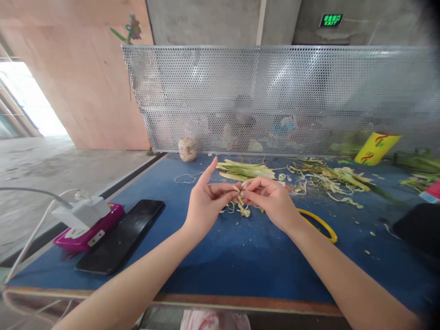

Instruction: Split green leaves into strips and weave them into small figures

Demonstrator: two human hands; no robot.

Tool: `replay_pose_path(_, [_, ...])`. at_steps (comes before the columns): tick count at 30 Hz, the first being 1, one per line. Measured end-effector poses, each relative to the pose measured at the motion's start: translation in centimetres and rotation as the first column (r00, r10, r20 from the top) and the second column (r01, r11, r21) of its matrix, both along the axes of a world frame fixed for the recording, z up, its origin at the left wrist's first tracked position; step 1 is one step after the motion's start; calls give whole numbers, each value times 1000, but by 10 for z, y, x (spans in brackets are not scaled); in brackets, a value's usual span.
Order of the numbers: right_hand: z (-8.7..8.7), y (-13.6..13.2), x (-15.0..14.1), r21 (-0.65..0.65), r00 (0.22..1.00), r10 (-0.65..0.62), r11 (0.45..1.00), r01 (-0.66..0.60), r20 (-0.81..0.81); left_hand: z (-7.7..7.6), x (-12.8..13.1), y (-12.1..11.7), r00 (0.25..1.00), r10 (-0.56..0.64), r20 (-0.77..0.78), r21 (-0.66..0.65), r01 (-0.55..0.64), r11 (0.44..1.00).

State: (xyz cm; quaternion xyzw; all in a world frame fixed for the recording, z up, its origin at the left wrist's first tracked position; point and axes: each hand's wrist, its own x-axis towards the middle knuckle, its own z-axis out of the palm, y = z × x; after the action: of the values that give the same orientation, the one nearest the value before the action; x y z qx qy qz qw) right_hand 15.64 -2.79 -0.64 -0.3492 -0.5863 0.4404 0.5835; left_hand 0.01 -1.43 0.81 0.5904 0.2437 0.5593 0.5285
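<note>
Both my hands meet above the middle of the blue table. My left hand (202, 201) pinches thumb against fingers, with one finger stretched upward. Opposite it, my right hand (273, 199) is closed in a pinch too. Between the fingertips is a small twisted strip of pale yellowish plant husk (241, 198), partly hidden by the fingers. Curled husk scraps (244, 212) lie on the table just below. Behind the hands rests a bundle of flat green-and-cream husk leaves (245, 169). Under my right wrist is a yellow ring-shaped handle or loop (330, 233).
On the left are a black phone (120, 236), a magenta power strip (91, 229) and a white plug adapter (82, 213). A ball of twine (187, 149) stands behind. More husk strips (338, 176) and a yellow roll (377, 148) lie right, before a perforated metal screen (213, 96).
</note>
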Motion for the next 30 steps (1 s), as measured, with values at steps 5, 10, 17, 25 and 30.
replay_pose_path(5, [2, -2, 2, -107, 994, -19, 994, 7, -112, 0, -1, 2, 998, -53, 22, 9, 53, 999])
replay_pose_path(10, [4, -2, -3, -137, 982, -55, 990, 30, -183, -1, -1, 1, 1000, -13, 3, 30, 13, 999])
replay_pose_path(17, [8, -5, -7, -132, 981, -81, 990, 58, -176, -3, 1, -1, 999, -26, -37, 11, 26, 1000])
replay_pose_path(25, [5, -4, -4, -134, 993, 20, 990, -35, -114, -1, 1, 1, 1000, 9, 8, 26, -9, 1000])
replay_pose_path(30, [4, -3, -2, -140, 990, -7, 990, -12, -140, -2, 1, 0, 998, 28, -63, 36, -25, 999])
